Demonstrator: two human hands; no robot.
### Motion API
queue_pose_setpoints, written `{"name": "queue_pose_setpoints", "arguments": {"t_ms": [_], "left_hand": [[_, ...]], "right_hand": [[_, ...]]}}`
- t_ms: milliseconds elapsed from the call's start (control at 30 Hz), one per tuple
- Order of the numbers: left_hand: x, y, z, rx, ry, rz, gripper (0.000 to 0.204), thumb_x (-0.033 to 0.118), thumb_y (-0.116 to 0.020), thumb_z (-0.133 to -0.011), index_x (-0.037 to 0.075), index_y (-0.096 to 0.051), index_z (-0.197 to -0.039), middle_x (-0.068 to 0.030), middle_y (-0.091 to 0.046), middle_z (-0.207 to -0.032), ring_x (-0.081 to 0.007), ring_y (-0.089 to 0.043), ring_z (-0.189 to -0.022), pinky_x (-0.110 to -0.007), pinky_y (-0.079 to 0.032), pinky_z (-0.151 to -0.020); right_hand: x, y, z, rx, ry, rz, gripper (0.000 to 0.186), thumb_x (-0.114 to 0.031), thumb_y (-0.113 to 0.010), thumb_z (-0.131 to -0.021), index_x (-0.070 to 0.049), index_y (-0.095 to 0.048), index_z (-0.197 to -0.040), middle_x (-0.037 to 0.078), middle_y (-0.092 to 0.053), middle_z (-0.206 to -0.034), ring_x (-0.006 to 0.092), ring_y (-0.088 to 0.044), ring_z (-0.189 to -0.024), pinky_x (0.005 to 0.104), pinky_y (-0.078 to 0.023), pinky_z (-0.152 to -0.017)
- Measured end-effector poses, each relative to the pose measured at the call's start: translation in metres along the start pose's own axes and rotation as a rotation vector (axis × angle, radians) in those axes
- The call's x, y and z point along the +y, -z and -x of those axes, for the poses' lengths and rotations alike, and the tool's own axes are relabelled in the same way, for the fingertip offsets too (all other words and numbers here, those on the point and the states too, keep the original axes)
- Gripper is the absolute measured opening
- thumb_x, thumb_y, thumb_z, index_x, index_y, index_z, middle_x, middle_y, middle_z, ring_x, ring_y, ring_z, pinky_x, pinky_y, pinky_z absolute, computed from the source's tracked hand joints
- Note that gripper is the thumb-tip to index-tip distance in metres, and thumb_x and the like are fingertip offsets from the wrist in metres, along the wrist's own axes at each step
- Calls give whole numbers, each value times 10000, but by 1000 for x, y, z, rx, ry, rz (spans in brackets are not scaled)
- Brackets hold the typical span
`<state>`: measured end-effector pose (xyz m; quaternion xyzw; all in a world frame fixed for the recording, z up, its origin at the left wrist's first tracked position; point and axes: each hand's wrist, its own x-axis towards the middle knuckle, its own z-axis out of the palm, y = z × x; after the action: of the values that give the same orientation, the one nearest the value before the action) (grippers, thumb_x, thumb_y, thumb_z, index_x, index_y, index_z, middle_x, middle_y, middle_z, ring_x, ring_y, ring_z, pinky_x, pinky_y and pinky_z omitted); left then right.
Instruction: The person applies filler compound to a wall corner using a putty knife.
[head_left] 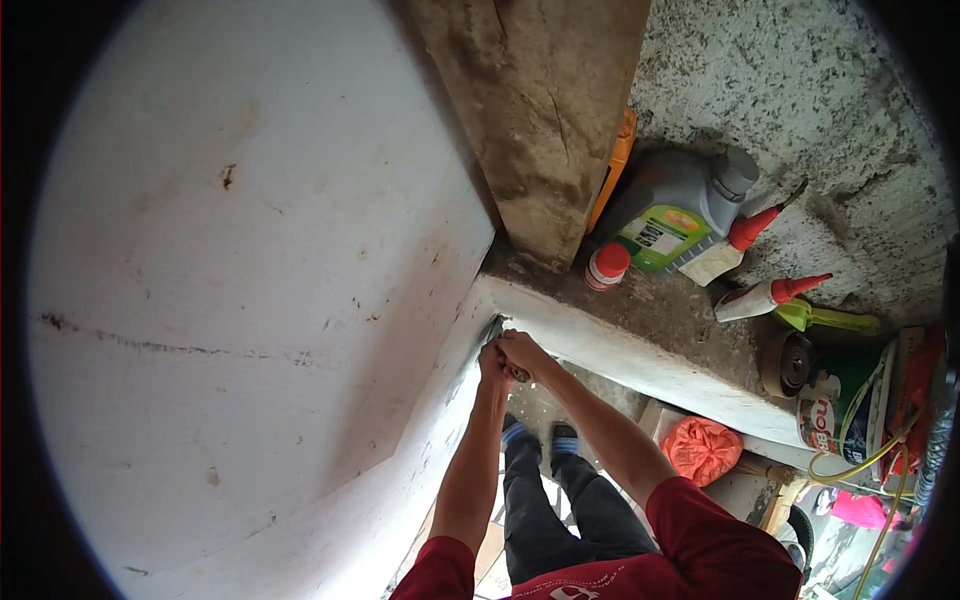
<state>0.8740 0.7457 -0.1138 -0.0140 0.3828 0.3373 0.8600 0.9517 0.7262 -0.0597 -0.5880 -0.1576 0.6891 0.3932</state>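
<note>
– Going by size, seeing what first?
– Seeing a white wall [240, 260] filling the left of the frame, then a brown-stained post [535, 110] coming down at top centre.
– Noticing anything smaller?
– Noticing a rough ledge [690, 345] running from the centre toward the right, bearing a dark grey jug [645, 190] at upper right; also an orange-red plastic bag [702, 450] bulging at lower right, and two red-nozzled bottles [745, 302] resting on the ledge near the jug.
– Finding the hands where?
– Finding the right hand [521, 350] and left hand [491, 362] near the centre, pressing close together, both gripping with fingers curled in tightly.
– Holding what?
– Holding a small hand tool [497, 327] at the centre, mostly hiding it, its dark tip pointing toward the wall's corner. Not making out its exact kind.
</note>
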Motion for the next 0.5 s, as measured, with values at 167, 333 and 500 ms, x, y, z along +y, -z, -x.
{"name": "queue_pose_setpoints", "arguments": {"t_ms": [167,333,500], "left_hand": [[-5,8,-9,158,-89,-107,259,151,-367,-782,115,-418,-531,10,-338,-368,-116,-293,-227,-251,-259,-212],[1,15,-25,49,16,-91,187,111,-381,-757,111,-463,-589,42,-341,-396,-78,-307,-263,-218,-263,-222],[-14,23,-11,143,3,-125,338,263,-311,-873,56,-548,-749,8,-459,-461,-86,-333,-269,-223,-270,-218]], "right_hand": [[3,6,0,3,94,92,169,-134,-390,-816,9,-470,-776,75,-457,-527,165,-448,-344,300,-354,-301],[2,8,-13,-4,9,-49,152,-152,-405,-832,-29,-422,-745,70,-426,-529,156,-428,-341,301,-344,-277],[22,14,4,-51,-53,-148,136,-167,-395,-846,-49,-430,-790,48,-424,-537,139,-429,-352,291,-354,-290]]}}
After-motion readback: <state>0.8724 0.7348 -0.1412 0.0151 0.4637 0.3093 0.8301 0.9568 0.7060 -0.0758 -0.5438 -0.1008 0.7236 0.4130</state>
